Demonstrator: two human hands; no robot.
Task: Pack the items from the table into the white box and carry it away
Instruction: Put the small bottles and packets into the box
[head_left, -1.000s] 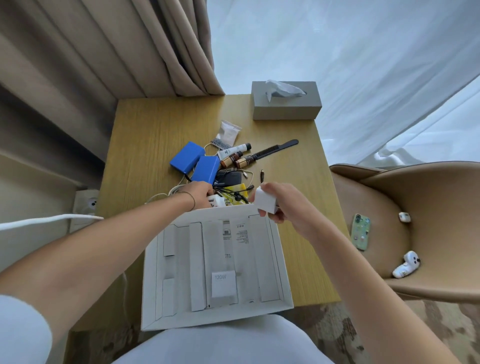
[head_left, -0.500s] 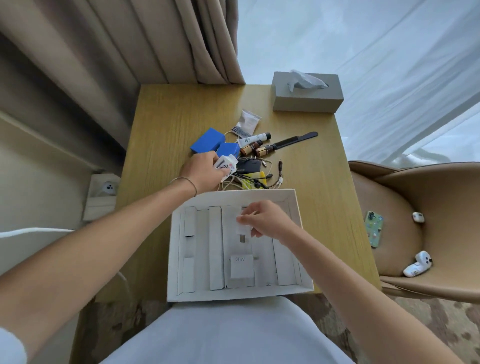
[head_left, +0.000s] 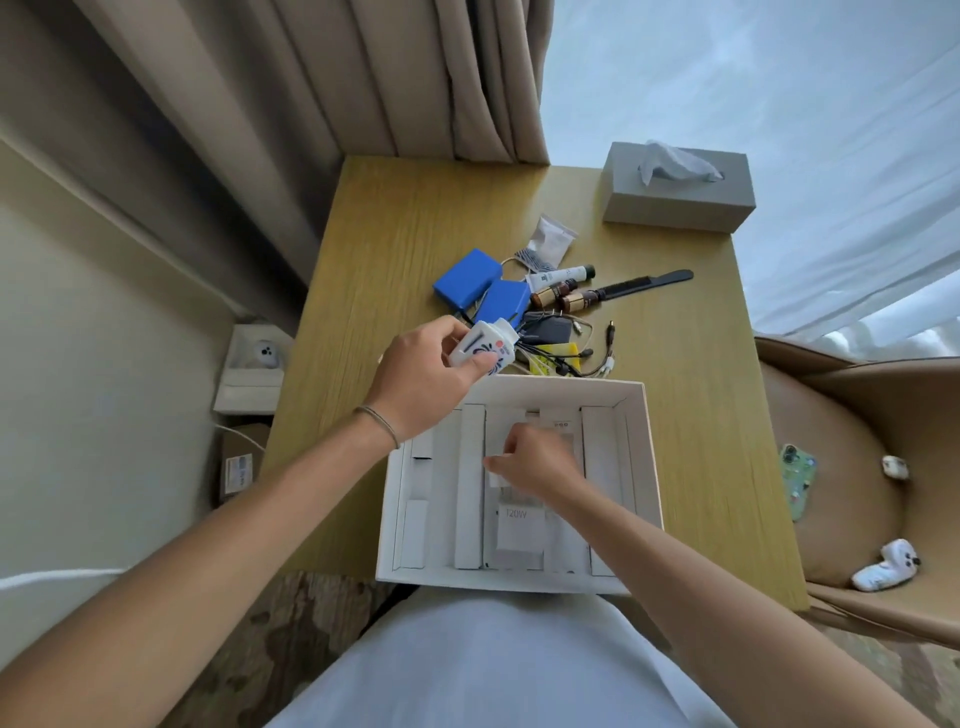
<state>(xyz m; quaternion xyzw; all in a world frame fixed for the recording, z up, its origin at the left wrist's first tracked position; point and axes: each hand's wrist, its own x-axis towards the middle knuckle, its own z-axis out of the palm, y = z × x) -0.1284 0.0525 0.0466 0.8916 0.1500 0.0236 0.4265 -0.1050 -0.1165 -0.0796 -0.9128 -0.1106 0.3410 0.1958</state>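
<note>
Wooden table stood against beige curtains, and nearest us the white box sat at its front edge. Inside the box our right hand hovered over the cardboard dividers, its fingers curled on a small white piece we could not identify. Just beyond the box's far left corner our left hand gripped a small white bottle with blue print. Behind it lay tangled cables, two blue packs, small tubes and a black comb. Farthest off stood a grey tissue box.
</note>
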